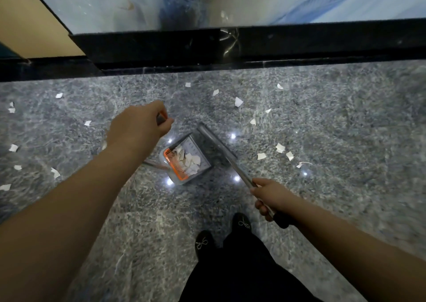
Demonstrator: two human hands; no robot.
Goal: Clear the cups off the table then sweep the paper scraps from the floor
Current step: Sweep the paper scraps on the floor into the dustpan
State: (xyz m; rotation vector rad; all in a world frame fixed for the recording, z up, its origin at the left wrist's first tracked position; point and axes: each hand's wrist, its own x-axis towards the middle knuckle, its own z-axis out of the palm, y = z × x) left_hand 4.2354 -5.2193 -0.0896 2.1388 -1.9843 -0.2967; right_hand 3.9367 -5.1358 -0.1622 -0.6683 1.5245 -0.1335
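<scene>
A grey dustpan (202, 143) with an orange comb edge stands on the floor in the middle, holding several white paper scraps (190, 162). My left hand (140, 126) grips the top of its upright handle. My right hand (269, 196) grips the metal pole of a broom (216, 147), whose grey head lies against the dustpan's right side. More white scraps (238, 101) lie scattered over the grey marble floor to the left, far side and right. No cups or table are in view.
A black marble skirting (299, 45) runs along the base of a blue-white wall ahead, stepping out near the left. My feet in black shoes (204, 244) stand just behind the dustpan. Ceiling lights glint off the polished floor.
</scene>
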